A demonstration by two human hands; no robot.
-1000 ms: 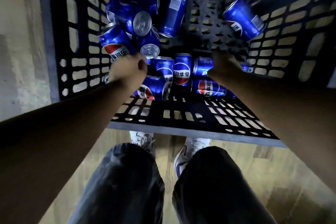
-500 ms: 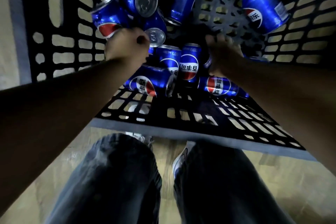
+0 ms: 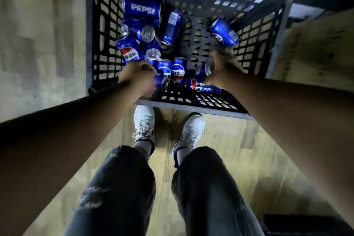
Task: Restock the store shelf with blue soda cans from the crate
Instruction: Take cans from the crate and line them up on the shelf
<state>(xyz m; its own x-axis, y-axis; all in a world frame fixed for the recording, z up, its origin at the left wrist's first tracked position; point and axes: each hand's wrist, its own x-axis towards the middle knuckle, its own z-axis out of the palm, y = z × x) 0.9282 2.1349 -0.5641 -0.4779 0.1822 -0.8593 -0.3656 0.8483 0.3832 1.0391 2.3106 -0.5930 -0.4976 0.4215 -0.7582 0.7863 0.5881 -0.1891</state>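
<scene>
A black lattice-walled plastic crate (image 3: 99,48) sits on a pale wood-plank floor (image 3: 226,140), a person standing over it in dark trousers (image 3: 124,188) and white sneakers (image 3: 144,120). Inside lies a jumble of blue soda cans: a large can (image 3: 142,8) at the far left reads "PEPSI" in white capitals, a lone can (image 3: 225,31) leans against the right wall, and two cans (image 3: 178,70) near the front show the red, white and blue globe with Chinese characters. The left hand (image 3: 138,76), fingers curled, grips a can (image 3: 162,82) lying on its side at the crate's near edge. The right hand (image 3: 220,70) is wrapped around another can (image 3: 203,71), its silver end facing the camera, just above a can (image 3: 199,86) lying flat.
</scene>
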